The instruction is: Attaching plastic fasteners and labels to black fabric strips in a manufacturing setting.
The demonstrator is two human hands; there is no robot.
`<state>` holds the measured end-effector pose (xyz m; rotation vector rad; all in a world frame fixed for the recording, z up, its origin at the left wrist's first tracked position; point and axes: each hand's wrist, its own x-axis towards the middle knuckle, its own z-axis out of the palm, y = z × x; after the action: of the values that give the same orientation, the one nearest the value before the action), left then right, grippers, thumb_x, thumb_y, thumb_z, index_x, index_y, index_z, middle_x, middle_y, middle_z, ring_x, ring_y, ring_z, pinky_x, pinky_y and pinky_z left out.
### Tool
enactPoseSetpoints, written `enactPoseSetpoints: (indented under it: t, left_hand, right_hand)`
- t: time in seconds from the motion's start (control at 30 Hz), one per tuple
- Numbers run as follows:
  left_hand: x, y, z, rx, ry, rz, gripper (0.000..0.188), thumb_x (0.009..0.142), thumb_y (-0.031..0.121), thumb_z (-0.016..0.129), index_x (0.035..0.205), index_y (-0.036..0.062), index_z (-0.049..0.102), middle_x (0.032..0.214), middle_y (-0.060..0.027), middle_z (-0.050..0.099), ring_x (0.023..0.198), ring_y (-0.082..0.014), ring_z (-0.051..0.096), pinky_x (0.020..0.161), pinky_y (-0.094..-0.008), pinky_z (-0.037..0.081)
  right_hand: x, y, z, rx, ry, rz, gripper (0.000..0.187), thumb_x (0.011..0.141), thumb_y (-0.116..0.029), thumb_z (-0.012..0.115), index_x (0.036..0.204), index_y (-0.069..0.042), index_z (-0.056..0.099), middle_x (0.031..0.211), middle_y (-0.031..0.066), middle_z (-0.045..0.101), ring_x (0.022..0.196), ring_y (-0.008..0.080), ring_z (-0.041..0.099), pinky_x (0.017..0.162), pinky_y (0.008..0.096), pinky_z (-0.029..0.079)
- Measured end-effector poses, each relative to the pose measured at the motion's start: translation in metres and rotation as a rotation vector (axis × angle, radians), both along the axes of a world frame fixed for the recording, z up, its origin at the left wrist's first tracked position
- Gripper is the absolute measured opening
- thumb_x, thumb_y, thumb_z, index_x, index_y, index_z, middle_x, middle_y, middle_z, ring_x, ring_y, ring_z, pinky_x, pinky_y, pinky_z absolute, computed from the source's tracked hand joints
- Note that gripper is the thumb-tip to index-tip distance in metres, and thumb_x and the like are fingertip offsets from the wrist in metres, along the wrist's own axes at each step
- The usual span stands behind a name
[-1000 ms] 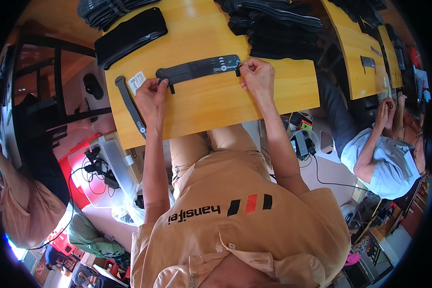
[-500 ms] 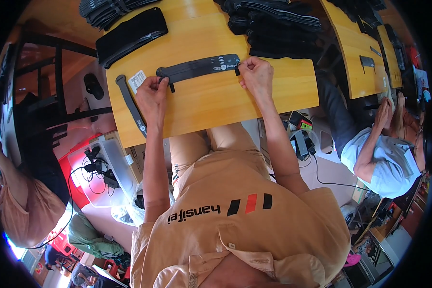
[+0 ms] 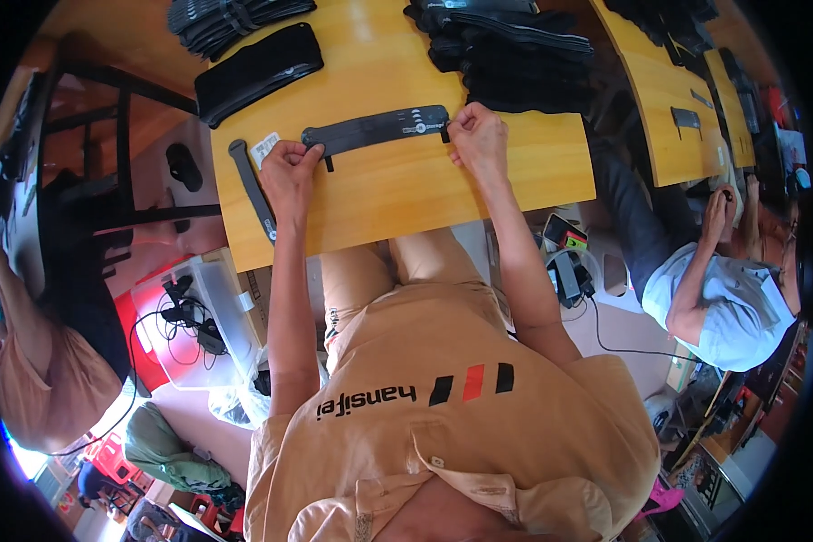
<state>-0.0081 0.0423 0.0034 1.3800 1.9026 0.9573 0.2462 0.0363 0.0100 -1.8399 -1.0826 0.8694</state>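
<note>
While the long, flat black strap (image 3: 376, 130) lay stretched crosswise on the yellow wooden tabletop (image 3: 406, 194), each hand gripped one of its ends. The left hand (image 3: 289, 167) had its fingers curled tightly over the strap's left end, beside a short black tab that projected downward from the strip. The right hand (image 3: 479, 137) pinched the right end, fingers closed narrowly around it. The strap appeared matte and slightly curved, with small pale markings near its right half.

Just left of the left hand, a small white paper tag (image 3: 266, 147) rested on the wood, and a narrow dark grey strip (image 3: 251, 188) lay angled along the table's left edge. A padded black rectangular pouch (image 3: 258, 72) lay farther up the table, well apart from the strap. A heap of folded black fabric pieces (image 3: 506, 50) occupied the upper right area, near the right hand.
</note>
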Motion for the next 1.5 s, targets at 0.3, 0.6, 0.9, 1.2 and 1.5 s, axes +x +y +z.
enactPoseSetpoints:
  t: [0.3,0.6,0.9,1.2,1.5]
  left_hand:
    - [-0.002,0.004,0.012,-0.120,-0.368,0.010,0.015,0.079,0.007,0.065,0.076,-0.0012,0.053,0.058,-0.0050,0.055,0.042,-0.0104,0.051,0.039,-0.0233,0.039]
    - [-0.016,-0.006,-0.009,0.349,0.130,0.034,0.020,0.086,0.013,0.055,0.096,-0.0036,0.055,0.066,-0.0125,0.061,0.056,-0.0216,0.060,0.054,-0.0314,0.050]
    - [0.040,-0.021,-0.003,0.388,0.699,-0.571,0.070,0.087,0.048,0.047,0.134,-0.0017,0.033,0.144,-0.0166,0.026,0.133,-0.0288,0.024,0.107,-0.0496,0.016]
    - [0.034,-0.022,-0.013,0.317,0.746,-0.546,0.077,0.087,0.053,0.044,0.136,-0.0041,0.028,0.145,-0.0171,0.024,0.134,-0.0295,0.021,0.109,-0.0436,0.016]
    - [0.011,-0.044,0.008,0.373,0.653,-0.216,0.073,0.084,0.041,0.056,0.132,-0.0078,0.030,0.136,-0.0267,0.031,0.128,-0.0392,0.027,0.105,-0.0439,0.023]
  right_hand:
    - [0.002,0.000,0.005,-0.016,0.070,-0.007,0.009,0.073,0.001,0.059,0.067,0.001,0.053,0.051,0.0077,0.055,0.040,0.0165,0.057,0.037,0.0272,0.046]
    - [0.006,-0.012,0.010,0.075,0.110,0.089,0.003,0.076,0.003,0.055,0.075,0.000,0.056,0.061,0.0074,0.058,0.050,0.0143,0.059,0.043,0.0269,0.047]
    - [-0.061,-0.032,-0.009,0.452,-0.792,0.521,0.052,0.080,-0.015,0.057,0.129,-0.005,0.041,0.137,0.0128,0.035,0.128,0.0272,0.031,0.106,0.0456,0.023]
    - [-0.055,-0.039,-0.018,0.252,-0.867,0.448,0.060,0.086,-0.027,0.051,0.137,-0.003,0.029,0.145,0.0135,0.025,0.135,0.0253,0.021,0.109,0.0456,0.014]
    - [-0.021,-0.057,-0.013,0.426,-0.600,0.162,0.039,0.086,-0.011,0.050,0.123,0.001,0.044,0.127,0.0186,0.044,0.120,0.0321,0.041,0.099,0.0415,0.032]
